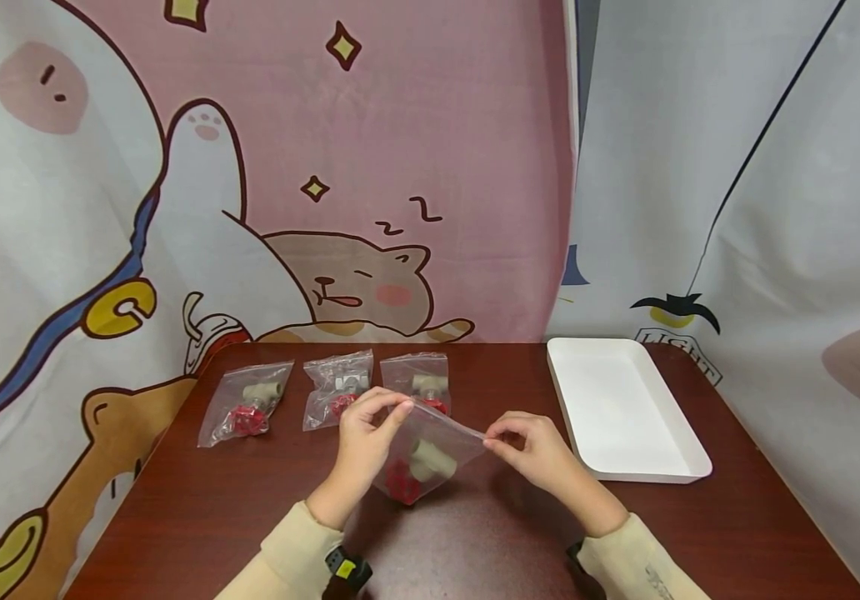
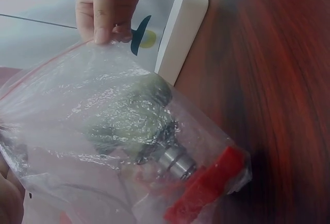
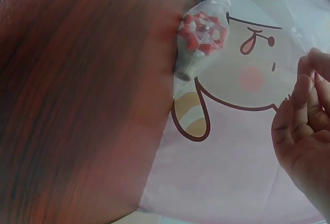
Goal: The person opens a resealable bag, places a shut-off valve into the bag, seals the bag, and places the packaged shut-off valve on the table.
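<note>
Between my hands a clear zip bag [image 1: 430, 454] hangs tilted above the table. Inside it is a valve [image 1: 430, 460] with a beige tee-shaped body and a red handwheel; a metal collar between them shows in the left wrist view. My left hand [image 1: 364, 435] pinches the bag's upper left corner between thumb and fingers. At the opposite end of the top edge, my right hand [image 1: 531, 450] pinches the other corner. A red seal line [image 2: 49, 64] runs along the bag's top. Seen from the right wrist, the right hand [image 3: 304, 126] has its fingertips together on the film.
Behind the held bag lie a left bagged valve [image 1: 246, 404], a middle bagged part [image 1: 340, 390] with a grey body, and a right bagged valve [image 1: 422, 379]. A shallow white tray [image 1: 628, 408] stands at the right on the brown table [image 1: 250, 508]. Printed curtains [image 1: 475, 167] hang behind.
</note>
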`<state>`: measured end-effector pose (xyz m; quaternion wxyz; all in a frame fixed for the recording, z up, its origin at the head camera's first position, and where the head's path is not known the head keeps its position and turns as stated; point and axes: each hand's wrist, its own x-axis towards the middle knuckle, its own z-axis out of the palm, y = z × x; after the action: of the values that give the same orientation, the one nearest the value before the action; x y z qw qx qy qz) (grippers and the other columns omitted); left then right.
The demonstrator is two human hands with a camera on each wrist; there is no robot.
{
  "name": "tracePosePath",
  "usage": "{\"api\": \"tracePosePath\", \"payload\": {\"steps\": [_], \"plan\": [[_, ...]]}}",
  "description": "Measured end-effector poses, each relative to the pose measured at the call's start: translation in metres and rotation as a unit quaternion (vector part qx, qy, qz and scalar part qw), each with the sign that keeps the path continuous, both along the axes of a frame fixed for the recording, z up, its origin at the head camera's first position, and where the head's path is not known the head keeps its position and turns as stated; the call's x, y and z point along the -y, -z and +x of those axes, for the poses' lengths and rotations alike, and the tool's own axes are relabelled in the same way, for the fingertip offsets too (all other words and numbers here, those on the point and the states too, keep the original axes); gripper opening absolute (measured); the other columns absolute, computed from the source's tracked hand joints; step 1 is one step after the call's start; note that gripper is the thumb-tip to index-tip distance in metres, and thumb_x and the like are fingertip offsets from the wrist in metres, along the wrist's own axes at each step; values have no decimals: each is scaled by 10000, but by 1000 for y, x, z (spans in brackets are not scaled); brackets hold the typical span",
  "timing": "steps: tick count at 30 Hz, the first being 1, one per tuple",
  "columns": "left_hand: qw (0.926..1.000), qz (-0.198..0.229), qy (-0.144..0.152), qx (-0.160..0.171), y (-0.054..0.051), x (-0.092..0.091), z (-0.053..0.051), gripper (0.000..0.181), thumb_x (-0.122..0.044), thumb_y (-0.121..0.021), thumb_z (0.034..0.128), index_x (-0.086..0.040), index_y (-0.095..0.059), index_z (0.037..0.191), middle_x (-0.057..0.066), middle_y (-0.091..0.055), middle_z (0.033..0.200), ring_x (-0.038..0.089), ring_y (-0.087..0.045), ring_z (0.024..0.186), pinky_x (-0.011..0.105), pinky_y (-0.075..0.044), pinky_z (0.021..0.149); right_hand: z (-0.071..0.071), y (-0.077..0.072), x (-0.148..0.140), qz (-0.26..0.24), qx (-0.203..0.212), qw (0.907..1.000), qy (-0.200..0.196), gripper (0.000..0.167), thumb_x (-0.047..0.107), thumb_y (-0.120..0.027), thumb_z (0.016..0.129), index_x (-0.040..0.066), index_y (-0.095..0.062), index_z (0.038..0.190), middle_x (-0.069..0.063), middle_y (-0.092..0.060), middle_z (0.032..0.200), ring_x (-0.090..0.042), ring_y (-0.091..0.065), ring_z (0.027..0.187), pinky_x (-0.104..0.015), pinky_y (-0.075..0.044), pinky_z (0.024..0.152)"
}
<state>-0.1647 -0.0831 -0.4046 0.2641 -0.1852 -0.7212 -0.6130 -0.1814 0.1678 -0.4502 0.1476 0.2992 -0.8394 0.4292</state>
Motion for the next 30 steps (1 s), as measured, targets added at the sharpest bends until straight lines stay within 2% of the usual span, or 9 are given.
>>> {"api": "tracePosePath", "payload": {"steps": [10,12,17,19,21,23,25,27,30], "plan": [[9997,-89,186,-101,1,3,-2,48,57,-677,817,48,-693,862,165,-663,810,67,-585,778,189,-454,668,-4,3,2,-77,-66,9999,41,107,76,-768,773,155,-699,791,115,-617,736,-3,-522,655,-220,-468,542],[9994,-151,294,116,2,5,-1,79,26,-680,829,39,-693,905,158,-660,831,55,-563,761,188,-457,646,-4,3,2,-131,-71,9999,20,79,76,-765,777,122,-702,792,97,-623,733,-16,-525,651,-240,-469,534],[9915,-278,579,1131,7,11,1,242,-46,-717,821,26,-674,1048,164,-657,977,121,-588,877,241,-546,724,-3,2,3,-264,-103,9996,-26,63,70,-764,775,60,-704,794,53,-642,734,-71,-542,640,-281,-470,522],[9869,-419,557,1456,9,14,2,283,-55,-731,811,24,-670,1075,162,-658,1048,178,-602,976,300,-555,781,-3,2,3,-260,-86,9996,-8,65,70,-765,772,64,-705,794,56,-644,737,-69,-543,643,-269,-469,524],[9827,-656,448,1671,12,15,2,284,-67,-733,812,18,-675,1076,153,-666,1087,199,-606,1021,310,-553,793,-3,3,2,-214,-42,9998,41,64,77,-765,775,69,-705,795,71,-639,738,-46,-536,646,-241,-467,528],[9808,-909,313,1696,14,16,3,244,-66,-724,819,16,-688,1045,144,-686,1056,203,-629,984,310,-558,772,-3,4,1,-161,-6,9998,98,60,85,-763,781,87,-705,793,80,-634,737,-21,-528,651,-213,-462,533],[9809,-1111,190,1584,16,17,2,186,-62,-712,828,12,-704,998,139,-708,993,193,-653,908,313,-564,734,-4,6,0,-141,53,9998,158,60,87,-763,782,100,-705,794,85,-631,736,-6,-520,645,-197,-459,533],[9837,-1198,110,1334,17,16,2,127,-44,-702,832,17,-712,942,142,-721,903,189,-669,782,325,-568,672,-4,7,-1,-153,93,9996,223,71,85,-766,777,121,-706,791,88,-633,736,-4,-516,636,-197,-460,533],[9888,-1157,16,939,18,15,1,77,-28,-704,823,16,-717,884,132,-724,823,144,-657,698,325,-562,620,-5,8,-1,-150,150,9993,320,102,81,-773,767,154,-705,791,96,-634,737,-10,-513,625,-202,-460,534]]}}
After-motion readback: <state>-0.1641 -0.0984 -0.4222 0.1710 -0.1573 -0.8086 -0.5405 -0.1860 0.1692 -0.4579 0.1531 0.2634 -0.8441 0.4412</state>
